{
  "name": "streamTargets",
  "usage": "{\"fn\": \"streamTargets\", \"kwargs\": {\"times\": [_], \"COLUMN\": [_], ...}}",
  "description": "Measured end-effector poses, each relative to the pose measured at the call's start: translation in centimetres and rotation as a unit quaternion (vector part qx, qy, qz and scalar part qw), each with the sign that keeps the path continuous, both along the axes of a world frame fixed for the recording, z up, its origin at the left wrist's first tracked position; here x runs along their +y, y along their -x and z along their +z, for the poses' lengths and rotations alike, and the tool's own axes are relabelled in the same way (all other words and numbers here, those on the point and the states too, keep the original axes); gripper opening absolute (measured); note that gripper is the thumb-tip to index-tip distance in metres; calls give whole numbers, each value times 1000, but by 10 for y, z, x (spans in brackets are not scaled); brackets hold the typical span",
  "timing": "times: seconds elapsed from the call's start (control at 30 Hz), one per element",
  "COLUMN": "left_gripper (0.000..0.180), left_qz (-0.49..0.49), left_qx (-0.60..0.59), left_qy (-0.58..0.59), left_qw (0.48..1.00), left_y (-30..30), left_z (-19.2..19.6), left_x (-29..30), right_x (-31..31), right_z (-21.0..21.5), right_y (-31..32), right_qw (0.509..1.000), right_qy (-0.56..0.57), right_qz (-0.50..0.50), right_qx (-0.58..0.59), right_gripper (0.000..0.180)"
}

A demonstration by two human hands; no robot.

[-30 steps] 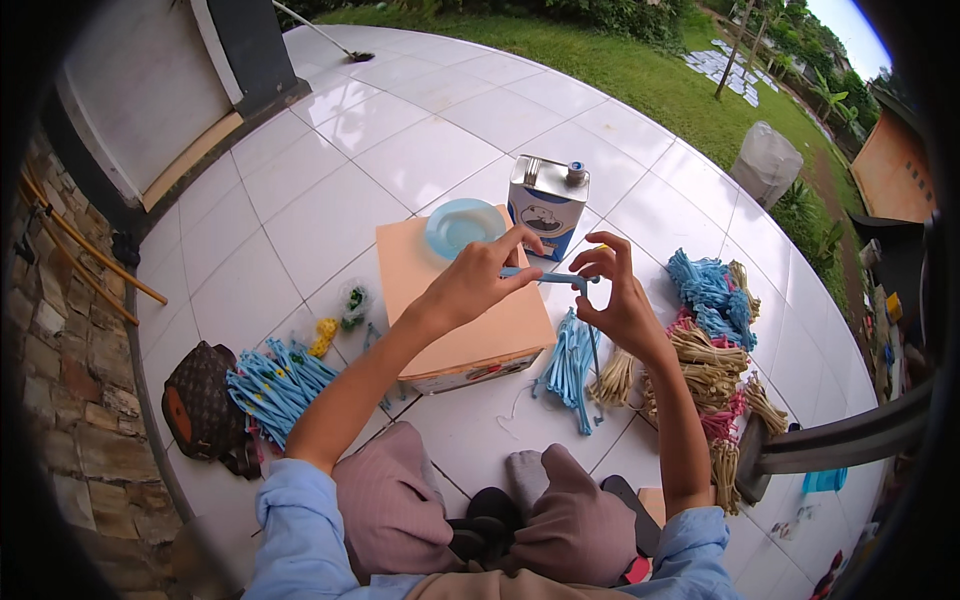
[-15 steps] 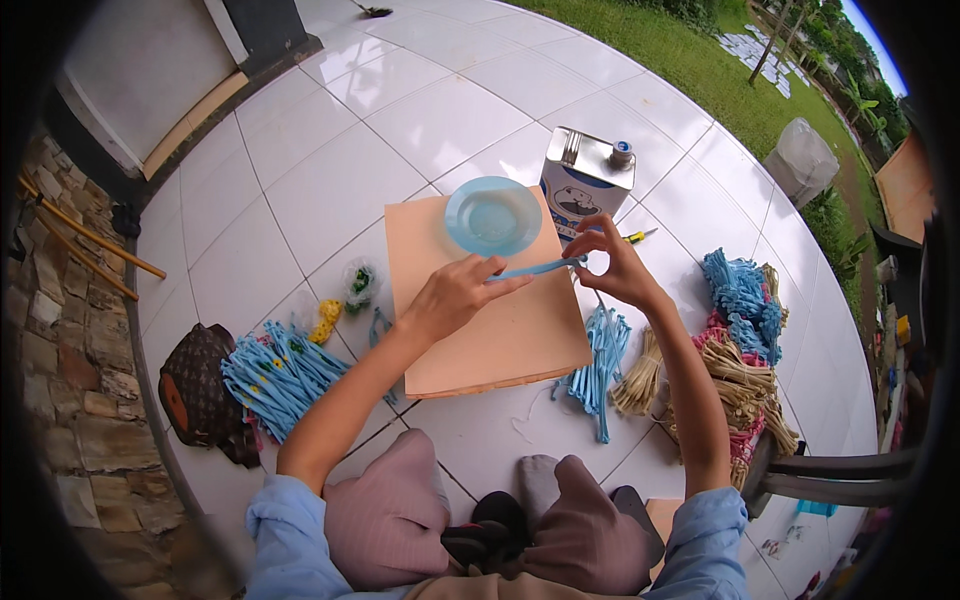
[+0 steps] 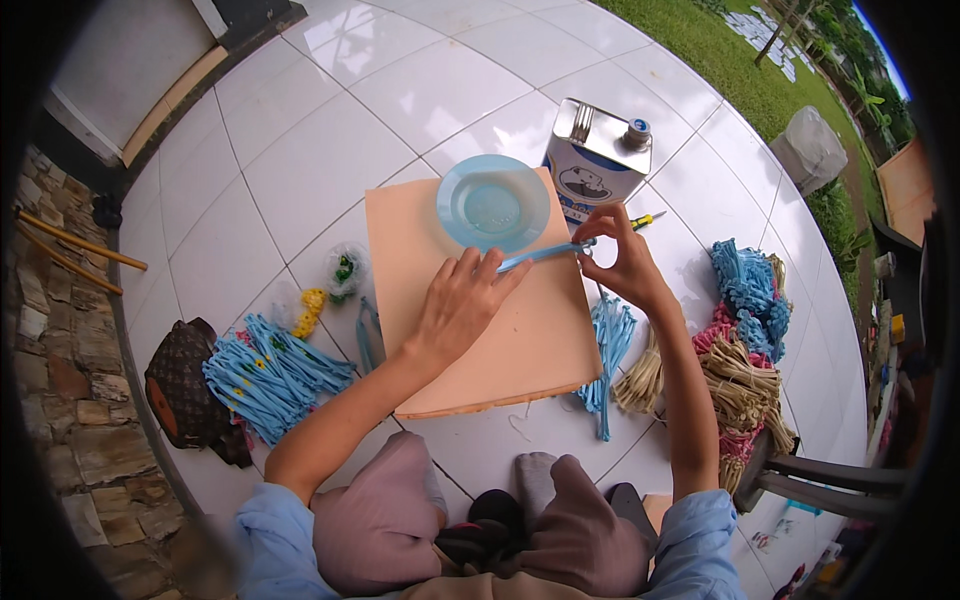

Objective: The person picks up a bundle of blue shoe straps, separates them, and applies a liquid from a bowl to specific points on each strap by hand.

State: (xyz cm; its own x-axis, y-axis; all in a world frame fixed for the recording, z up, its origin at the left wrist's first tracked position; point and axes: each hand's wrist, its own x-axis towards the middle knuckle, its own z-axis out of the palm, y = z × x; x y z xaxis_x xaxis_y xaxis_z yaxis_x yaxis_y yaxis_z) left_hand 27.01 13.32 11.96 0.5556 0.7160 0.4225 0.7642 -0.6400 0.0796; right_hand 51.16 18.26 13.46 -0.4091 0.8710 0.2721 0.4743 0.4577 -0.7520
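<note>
A light-blue strap (image 3: 548,252) stretches between my two hands above the tan board (image 3: 480,365). With its fingers bent over the strap's left end, my left hand (image 3: 462,300) holds it low against the board. My right hand (image 3: 622,262) pinches the strap's other end between thumb and forefinger, near the board's right edge. What sits in that pinch is mostly hidden by the fingertips. Just beyond the strap, a round blue plate (image 3: 447,212) rests on the board's far part.
Behind the board stands a metal can (image 3: 598,160), with a yellow-handled tool (image 3: 645,221) beside it. Blue straps (image 3: 270,375), a brown bag (image 3: 185,385) and yellow beads (image 3: 310,310) lie left. Blue straps (image 3: 608,350) and beige bundles (image 3: 745,385) lie right, near dark chair legs (image 3: 830,475).
My left hand has come down and slightly nearer me, flattening over the strap's end. The right hand keeps its pinch. The whole view has shifted a little.
</note>
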Motion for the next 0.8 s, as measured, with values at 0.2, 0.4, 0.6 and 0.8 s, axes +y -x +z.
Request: {"fn": "streamTargets", "kwargs": {"times": [0.2,0.4,0.6,0.8], "left_gripper": [46,48,50,51], "left_qz": [19,45,54,51], "left_qx": [-4,0,8,2], "left_qy": [-22,-14,-6,-1], "left_qw": [1000,999,998,999], "left_y": [0,-4,-4,-7], "left_z": [-9,-8,-7,-7], "left_x": [1,0,-2,-2], "right_x": [-1,-4,-7,-12], "right_z": [-5,-6,-23,-40], "right_y": [3,3,-3,-8], "right_qw": [1000,1000,999,993], "right_qy": [4,15,-5,19], "right_qz": [-11,-26,-32,-39], "right_qx": [8,5,36,109], "right_gripper": [42,40,40,41]}}
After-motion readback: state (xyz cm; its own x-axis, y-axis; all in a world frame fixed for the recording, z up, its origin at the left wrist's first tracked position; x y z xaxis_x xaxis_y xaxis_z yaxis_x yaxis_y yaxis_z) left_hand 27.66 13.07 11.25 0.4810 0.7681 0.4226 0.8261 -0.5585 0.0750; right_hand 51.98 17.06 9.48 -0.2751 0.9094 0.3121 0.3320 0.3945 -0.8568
